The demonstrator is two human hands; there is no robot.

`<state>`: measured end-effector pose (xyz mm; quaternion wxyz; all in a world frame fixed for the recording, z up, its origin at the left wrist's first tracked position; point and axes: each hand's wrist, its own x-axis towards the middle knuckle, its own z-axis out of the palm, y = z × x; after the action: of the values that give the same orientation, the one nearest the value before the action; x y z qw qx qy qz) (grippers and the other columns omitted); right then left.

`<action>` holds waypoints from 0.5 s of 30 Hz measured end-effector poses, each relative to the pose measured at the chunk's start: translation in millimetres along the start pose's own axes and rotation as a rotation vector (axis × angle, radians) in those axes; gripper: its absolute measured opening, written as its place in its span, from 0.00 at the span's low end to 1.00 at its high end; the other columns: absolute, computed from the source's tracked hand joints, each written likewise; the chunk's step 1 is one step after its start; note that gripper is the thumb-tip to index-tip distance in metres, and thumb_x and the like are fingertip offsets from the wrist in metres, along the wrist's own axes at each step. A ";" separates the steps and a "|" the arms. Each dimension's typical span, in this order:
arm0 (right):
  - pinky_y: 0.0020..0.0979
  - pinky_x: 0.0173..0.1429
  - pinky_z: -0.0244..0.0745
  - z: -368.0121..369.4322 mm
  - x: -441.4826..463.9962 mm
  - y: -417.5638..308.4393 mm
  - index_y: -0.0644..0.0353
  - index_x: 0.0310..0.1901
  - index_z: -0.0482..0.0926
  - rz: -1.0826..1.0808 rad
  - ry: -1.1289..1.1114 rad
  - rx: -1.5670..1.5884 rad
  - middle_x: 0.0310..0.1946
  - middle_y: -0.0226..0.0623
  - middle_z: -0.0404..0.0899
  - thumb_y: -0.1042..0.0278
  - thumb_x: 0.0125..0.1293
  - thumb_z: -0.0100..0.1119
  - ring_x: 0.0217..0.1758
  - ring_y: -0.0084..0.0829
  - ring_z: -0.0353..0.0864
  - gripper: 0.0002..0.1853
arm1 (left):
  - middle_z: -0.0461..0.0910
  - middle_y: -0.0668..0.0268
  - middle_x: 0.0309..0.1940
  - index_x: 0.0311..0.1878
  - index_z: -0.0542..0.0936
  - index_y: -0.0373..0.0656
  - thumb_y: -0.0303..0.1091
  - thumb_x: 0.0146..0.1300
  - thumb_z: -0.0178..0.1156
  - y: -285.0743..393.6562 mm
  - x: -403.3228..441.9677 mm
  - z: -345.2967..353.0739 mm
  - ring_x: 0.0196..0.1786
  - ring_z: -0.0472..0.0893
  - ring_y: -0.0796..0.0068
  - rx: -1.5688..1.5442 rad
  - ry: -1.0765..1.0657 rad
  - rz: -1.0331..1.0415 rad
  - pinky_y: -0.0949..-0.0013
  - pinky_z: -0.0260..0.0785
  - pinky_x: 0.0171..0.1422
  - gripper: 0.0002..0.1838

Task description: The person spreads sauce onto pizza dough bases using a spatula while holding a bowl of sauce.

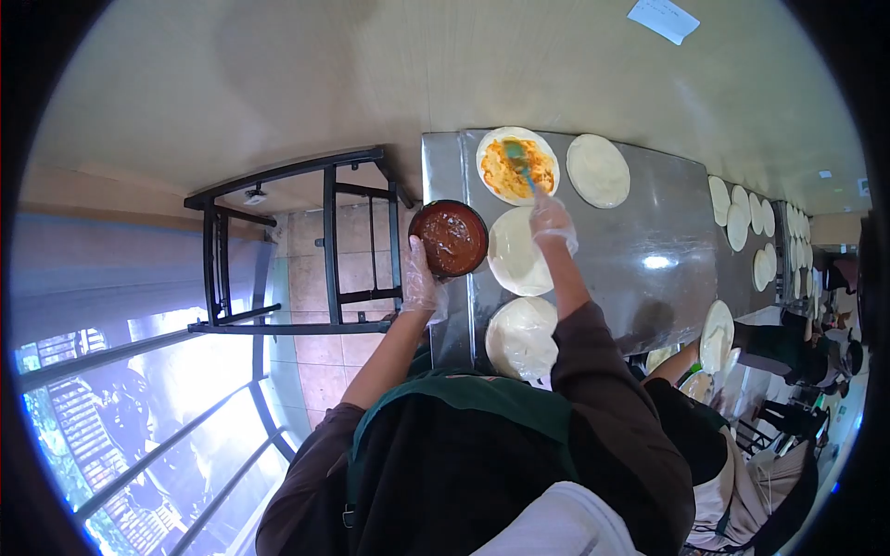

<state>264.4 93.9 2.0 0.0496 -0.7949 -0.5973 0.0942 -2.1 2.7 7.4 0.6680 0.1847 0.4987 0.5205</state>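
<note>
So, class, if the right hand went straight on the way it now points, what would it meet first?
Beyond the tool in its grip, the right hand would probably meet the sauce-topped disc, though the hand's height is unclear.

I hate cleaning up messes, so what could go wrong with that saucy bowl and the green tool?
The bowl might tip: the left hand grips it at one side, by the end of the table, so sauce could spill on the floor.

The green-headed tool in the right hand could drip on the plain dough round close by that hand, which has no sauce on it.
</note>
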 end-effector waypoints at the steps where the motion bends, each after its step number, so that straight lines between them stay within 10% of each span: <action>1: 0.46 0.48 0.80 -9.5 -1.1 -10.2 0.42 0.64 0.76 -0.036 -0.006 0.029 0.42 0.44 0.85 0.65 0.72 0.47 0.44 0.46 0.86 0.20 | 0.67 0.61 0.69 0.75 0.60 0.51 0.74 0.67 0.44 0.0 0.8 0.3 0.67 0.73 0.57 -0.001 -0.009 -0.002 0.49 0.78 0.58 0.44; 15: 0.46 0.52 0.79 -28.5 42.9 -19.6 0.44 0.60 0.79 -0.116 -0.063 0.011 0.45 0.44 0.85 0.63 0.73 0.46 0.48 0.45 0.85 0.18 | 0.66 0.58 0.69 0.75 0.57 0.48 0.71 0.70 0.42 15.0 -11.0 4.0 0.68 0.72 0.57 -0.014 0.009 -0.064 0.54 0.75 0.62 0.43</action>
<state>263.5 141.5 29.7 0.0404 -0.7552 -0.6432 0.1195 -5.9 -0.1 25.9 0.6836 0.1615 0.5035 0.5031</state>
